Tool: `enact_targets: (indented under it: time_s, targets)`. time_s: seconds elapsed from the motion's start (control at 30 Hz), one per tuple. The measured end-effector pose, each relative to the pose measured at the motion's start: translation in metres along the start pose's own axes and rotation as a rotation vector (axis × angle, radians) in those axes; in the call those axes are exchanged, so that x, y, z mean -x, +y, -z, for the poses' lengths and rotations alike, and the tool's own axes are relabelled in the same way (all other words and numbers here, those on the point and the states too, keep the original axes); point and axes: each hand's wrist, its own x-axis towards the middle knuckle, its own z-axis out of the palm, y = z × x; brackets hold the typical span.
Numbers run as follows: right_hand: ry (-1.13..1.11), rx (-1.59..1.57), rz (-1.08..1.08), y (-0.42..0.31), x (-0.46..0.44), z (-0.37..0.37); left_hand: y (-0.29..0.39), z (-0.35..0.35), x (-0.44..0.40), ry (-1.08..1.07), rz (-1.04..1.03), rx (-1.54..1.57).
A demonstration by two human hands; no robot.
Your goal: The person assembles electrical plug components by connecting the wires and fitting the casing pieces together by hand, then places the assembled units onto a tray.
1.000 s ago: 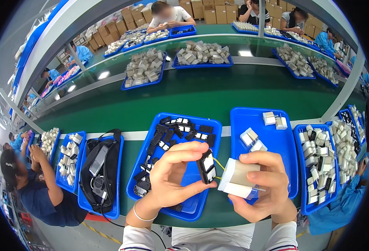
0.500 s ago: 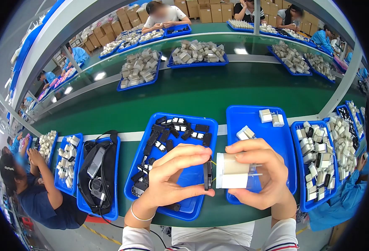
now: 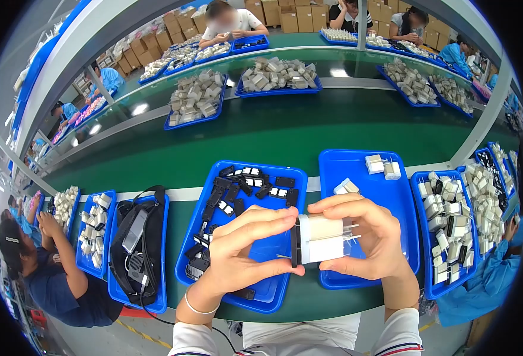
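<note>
My left hand (image 3: 244, 252) pinches a thin black plastic piece (image 3: 296, 244) between fingertips and thumb. In my right hand (image 3: 377, 240) is a white-and-cream plug adapter (image 3: 324, 237), its metal pins pointing right toward the palm. The adapter's left face meets the black piece; whether the two are locked together I cannot tell. Under my left hand lies a blue tray (image 3: 282, 279) with loose black pieces (image 3: 232, 190), some with white patches. Below my right hand, another blue tray (image 3: 401, 219) holds a few white plug adapters (image 3: 383, 166).
At the right stands a blue tray of mixed white and black adapters (image 3: 451, 225). A black pouch with a device (image 3: 137, 243) lies in a tray at the left. Heaped adapter trays (image 3: 279, 76) sit across the green bench (image 3: 255, 130). Co-workers sit around, one close at left (image 3: 66, 267).
The adapter in my right hand has moved left, closing the gap to the black piece. The left hand has hardly moved.
</note>
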Motion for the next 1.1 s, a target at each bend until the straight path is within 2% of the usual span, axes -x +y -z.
enact_targets:
  time_s: [0.23,0.63,0.93,1.1]
  targets:
    - [0.023,-0.026,0.075,0.008,0.000,-0.005,0.003,0.004,-0.001,-0.003,0.037,-0.088]
    - [0.043,-0.140,-0.008,0.017,0.002,-0.006,0.005,0.002,-0.003,-0.013,0.033,-0.166]
    - [-0.030,-0.056,-0.008,0.020,0.002,-0.001,0.002,0.001,-0.003,-0.033,0.018,-0.190]
    - [0.040,-0.024,-0.036,0.015,0.002,-0.003,-0.002,-0.002,-0.003,-0.022,0.069,-0.156]
